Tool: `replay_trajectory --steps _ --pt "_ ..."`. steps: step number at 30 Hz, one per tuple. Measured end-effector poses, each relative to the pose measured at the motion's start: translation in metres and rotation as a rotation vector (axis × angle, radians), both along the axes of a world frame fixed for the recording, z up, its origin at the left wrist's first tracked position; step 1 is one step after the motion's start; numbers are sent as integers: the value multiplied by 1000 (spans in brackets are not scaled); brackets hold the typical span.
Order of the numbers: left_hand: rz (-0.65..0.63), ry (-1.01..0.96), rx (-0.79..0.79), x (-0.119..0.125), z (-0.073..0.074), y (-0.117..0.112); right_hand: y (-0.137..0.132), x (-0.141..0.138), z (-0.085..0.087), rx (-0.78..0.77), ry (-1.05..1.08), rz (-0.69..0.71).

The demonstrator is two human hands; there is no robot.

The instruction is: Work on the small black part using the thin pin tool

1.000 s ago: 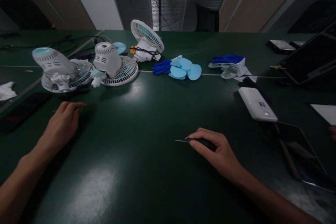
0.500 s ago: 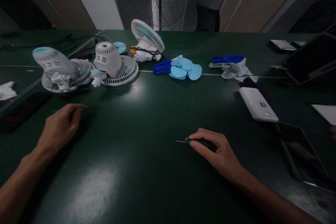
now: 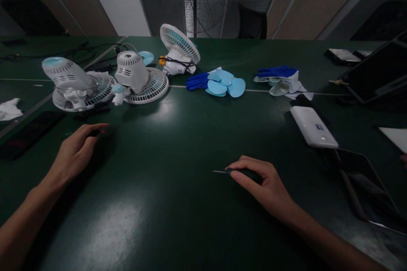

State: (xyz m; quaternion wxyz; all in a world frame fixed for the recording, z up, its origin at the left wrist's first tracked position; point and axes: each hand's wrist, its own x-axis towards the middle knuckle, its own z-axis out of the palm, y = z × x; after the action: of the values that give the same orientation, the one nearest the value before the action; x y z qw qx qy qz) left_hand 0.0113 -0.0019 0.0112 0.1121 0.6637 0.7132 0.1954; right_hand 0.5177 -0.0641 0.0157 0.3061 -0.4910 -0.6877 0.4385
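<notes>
My right hand (image 3: 262, 182) is closed around the dark handle of a screwdriver (image 3: 219, 172), low over the green table. Its thin metal shaft points left, and most of the handle is hidden by my fingers. On the left, my left hand (image 3: 78, 148) rests at the table with the index finger stretched out and the thumb apart; I see nothing held in it. Just beyond it stand two white desk fans, one tilted (image 3: 71, 78) and one face down on its grille (image 3: 132, 72). A dark flat object (image 3: 30, 133) lies beside that hand.
A third fan (image 3: 179, 48) stands farther back. Light-blue fan blades (image 3: 226, 83) lie by a blue glove (image 3: 197, 80). More blue-and-white gloves (image 3: 280, 77), a white power bank (image 3: 313, 127) and a dark phone-like slab (image 3: 365, 182) are on the right. Cables (image 3: 76, 53) lie back left.
My left hand has shifted slightly, its thumb now farther below the index finger. My right hand keeps the screwdriver in the same place.
</notes>
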Motion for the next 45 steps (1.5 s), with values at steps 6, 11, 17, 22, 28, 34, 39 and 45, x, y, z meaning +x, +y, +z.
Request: replay_trajectory --steps 6,11,17,22,28,34,39,45 --pt "59 77 112 -4 3 -5 0 -1 2 3 9 -5" --pt "-142 134 124 1 1 -7 0 -1 2 0 7 -7" --pt "-234 165 -36 -2 -6 -5 -1 0 1 -5 -14 -2" --pt "-212 174 -70 -7 -7 -6 -1 1 -1 5 -20 3" --pt "-210 145 -27 -7 -6 -5 -1 0 0 4 -5 -1" --pt "-171 68 72 -4 -4 -5 -1 1 -1 -6 -8 9" --pt "-108 73 142 -4 -3 -5 0 -1 0 12 6 1" --pt "-162 264 123 -5 -4 -7 0 -4 4 7 -6 -10"
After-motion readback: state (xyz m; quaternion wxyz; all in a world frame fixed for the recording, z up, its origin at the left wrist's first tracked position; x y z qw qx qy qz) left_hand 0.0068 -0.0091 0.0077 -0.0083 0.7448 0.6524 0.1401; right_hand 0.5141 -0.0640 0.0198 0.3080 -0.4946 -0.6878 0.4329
